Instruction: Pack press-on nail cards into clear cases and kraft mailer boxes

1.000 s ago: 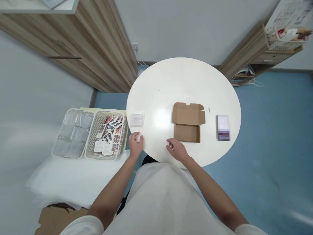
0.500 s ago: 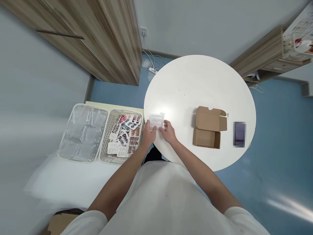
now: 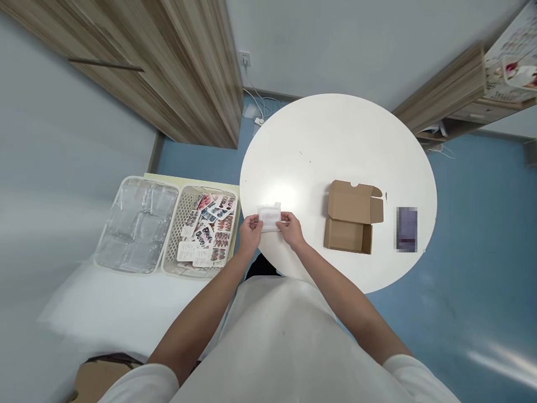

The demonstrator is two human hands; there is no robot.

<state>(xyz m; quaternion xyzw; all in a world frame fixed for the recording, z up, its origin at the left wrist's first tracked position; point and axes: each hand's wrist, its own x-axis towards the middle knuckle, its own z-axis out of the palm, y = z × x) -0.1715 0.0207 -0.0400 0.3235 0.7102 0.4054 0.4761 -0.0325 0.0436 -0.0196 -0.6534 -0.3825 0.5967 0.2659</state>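
Left hand (image 3: 250, 235) and right hand (image 3: 292, 230) now pinch the white packet (image 3: 269, 215) by its sides instead of just framing it, so from here it's properly held, over the table's (image 3: 335, 140) near-left edge.

Your bare forearms (image 3: 210, 303) converge forward; your left hand (image 3: 250, 232) and right hand (image 3: 292, 230) face each other, each closed in a pinch.

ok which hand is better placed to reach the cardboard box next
Probably the right hand, which grips the white packet nearer the cardboard box; the left hand grips its left edge.
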